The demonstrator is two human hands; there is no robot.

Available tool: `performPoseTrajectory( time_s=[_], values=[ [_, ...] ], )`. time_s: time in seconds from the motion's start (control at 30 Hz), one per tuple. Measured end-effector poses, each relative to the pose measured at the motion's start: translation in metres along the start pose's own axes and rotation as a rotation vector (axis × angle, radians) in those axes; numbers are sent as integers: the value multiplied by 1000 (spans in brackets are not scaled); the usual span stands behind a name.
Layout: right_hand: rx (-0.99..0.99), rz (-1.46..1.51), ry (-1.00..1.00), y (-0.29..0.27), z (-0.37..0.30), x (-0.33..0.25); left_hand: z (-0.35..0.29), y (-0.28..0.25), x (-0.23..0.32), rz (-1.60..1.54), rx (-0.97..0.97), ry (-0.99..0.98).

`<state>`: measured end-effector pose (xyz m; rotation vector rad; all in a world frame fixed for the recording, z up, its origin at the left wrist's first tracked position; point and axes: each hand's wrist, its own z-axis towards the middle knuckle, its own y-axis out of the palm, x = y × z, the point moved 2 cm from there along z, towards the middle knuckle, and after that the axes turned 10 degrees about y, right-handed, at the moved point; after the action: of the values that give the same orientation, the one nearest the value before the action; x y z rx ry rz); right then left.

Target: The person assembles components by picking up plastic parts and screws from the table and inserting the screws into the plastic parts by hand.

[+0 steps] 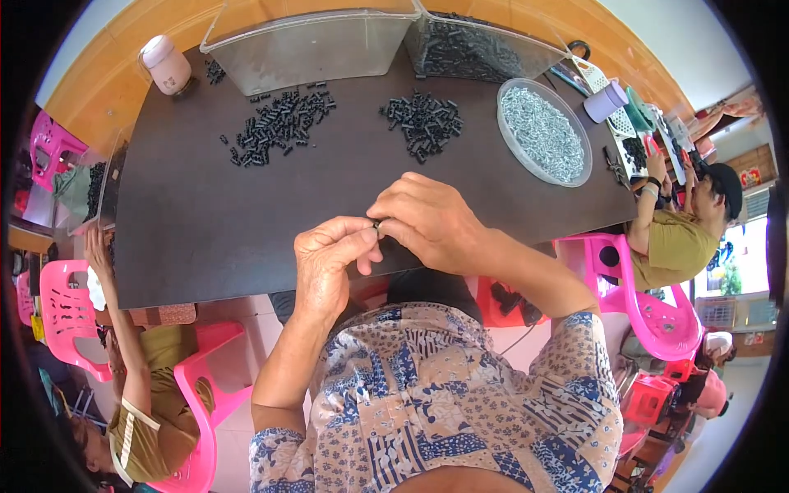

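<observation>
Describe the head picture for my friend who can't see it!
A person's left hand and right hand pinch a tiny dark piece at a dark brown table; beyond are two piles of black cylinders and a round clear tub of silver pieces.

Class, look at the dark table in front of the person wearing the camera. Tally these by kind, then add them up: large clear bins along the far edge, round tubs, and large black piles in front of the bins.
Large clear bins: 2
Round tub: 1
Large black piles: 2
Total: 5
</observation>
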<state>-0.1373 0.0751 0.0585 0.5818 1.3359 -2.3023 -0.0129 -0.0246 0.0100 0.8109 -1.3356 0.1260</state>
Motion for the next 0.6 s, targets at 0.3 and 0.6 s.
performPoseTrajectory(
  time_s=[0.3,0.6],
  values=[
    [117,-34,50,11,-17,-7,-1,3,-9,-53,27,10],
    [230,-142,-25,25,-23,0,-2,8,-7,-34,25,49]
  ],
)
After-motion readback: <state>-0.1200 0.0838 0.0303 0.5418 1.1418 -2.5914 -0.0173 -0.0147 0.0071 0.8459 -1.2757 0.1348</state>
